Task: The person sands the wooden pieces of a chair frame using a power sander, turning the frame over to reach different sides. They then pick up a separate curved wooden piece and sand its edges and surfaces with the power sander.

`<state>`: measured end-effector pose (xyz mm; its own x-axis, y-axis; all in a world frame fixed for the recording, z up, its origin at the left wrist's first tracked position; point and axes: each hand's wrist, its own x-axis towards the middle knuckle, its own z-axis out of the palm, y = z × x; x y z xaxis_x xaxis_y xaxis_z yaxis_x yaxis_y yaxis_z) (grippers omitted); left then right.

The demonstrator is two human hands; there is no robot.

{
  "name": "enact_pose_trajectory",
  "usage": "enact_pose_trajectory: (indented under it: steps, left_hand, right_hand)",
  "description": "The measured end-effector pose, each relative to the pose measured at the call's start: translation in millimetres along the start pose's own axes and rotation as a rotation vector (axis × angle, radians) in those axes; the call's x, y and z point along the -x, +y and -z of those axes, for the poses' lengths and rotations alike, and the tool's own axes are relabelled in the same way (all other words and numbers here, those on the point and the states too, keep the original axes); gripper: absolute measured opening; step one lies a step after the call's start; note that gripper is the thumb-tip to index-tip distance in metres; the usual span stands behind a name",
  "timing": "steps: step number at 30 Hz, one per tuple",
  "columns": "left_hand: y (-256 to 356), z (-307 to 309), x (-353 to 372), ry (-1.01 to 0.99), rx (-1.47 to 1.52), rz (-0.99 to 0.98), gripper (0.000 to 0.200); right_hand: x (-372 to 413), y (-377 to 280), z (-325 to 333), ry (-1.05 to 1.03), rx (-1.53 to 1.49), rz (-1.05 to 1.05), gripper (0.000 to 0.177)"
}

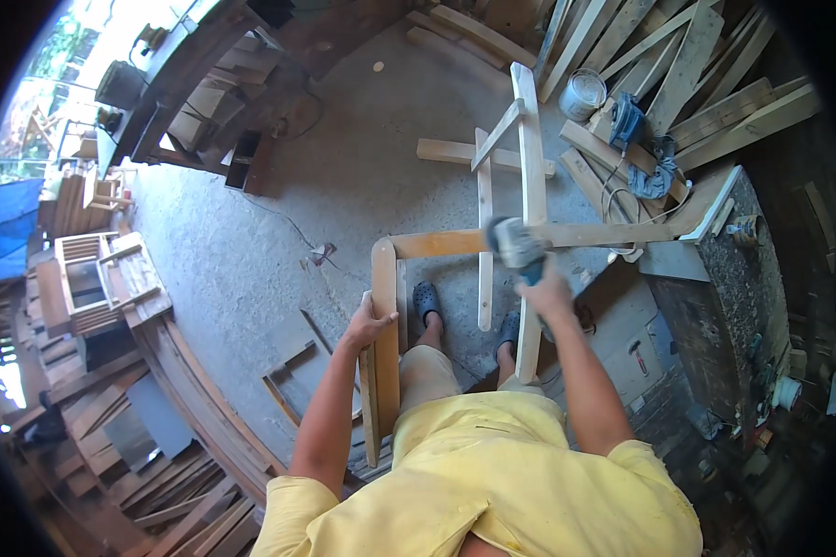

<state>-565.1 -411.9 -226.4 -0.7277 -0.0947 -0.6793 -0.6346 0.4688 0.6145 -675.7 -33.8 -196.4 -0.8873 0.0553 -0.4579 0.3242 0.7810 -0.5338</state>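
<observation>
My left hand (pixel 370 322) is wrapped around the edge of a wooden armrest-like board (pixel 385 278) with a rounded end, part of a wooden frame. From that rounded end an orange-brown rail (pixel 437 244) runs to the right. My right hand (pixel 548 295) grips a teal angle grinder (pixel 530 271), its round grey head blurred and overlapping the rail in this view. Near it, a long pale wooden leg (pixel 530 158) and a shorter slat (pixel 485 278) cross the rail, joined farther off by a short crosspiece (pixel 499 136).
A concrete block (pixel 715 316) stands at the right under the rail's far end. Behind it lie a blue power tool (pixel 628 121), a white bucket (pixel 583 94) and leaning planks (pixel 687 74). A hammer (pixel 637 357) lies at right; stacked boards (pixel 200 390) line the left.
</observation>
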Motion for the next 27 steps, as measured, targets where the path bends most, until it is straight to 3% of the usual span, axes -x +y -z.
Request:
enact_pose_trajectory:
  steps: [3, 8, 14, 23, 25, 27]
  left_hand:
    - [1.6, 1.2, 2.3, -0.004, 0.041, 0.001, 0.071]
    - [-10.7, -0.6, -3.1, -0.001, 0.011, -0.011, 0.068]
    - [-11.8, -1.5, -4.1, -0.001, 0.025, -0.012, 0.062]
    - [-16.4, -3.1, -9.1, -0.023, 0.093, -0.035, 0.057]
    - [-23.2, -3.9, -10.2, -0.009, 0.069, -0.029, 0.057]
    - [-28.9, -3.5, -14.4, 0.014, 0.033, -0.042, 0.062]
  right_hand:
    - [8.2, -60.1, -30.3, -0.114, 0.07, 0.216, 0.068]
    - [5.0, -74.9, -26.6, -0.132, 0.091, 0.245, 0.059]
    - [2.3, -27.8, 9.8, -0.14, 0.119, 0.115, 0.067]
    - [-12.7, 56.3, 38.6, 0.074, 0.063, -0.115, 0.072]
    - [-12.5, 64.8, 36.6, 0.161, 0.056, -0.223, 0.074]
    - [-7.7, 57.1, 26.8, 0.13, 0.019, -0.197, 0.073]
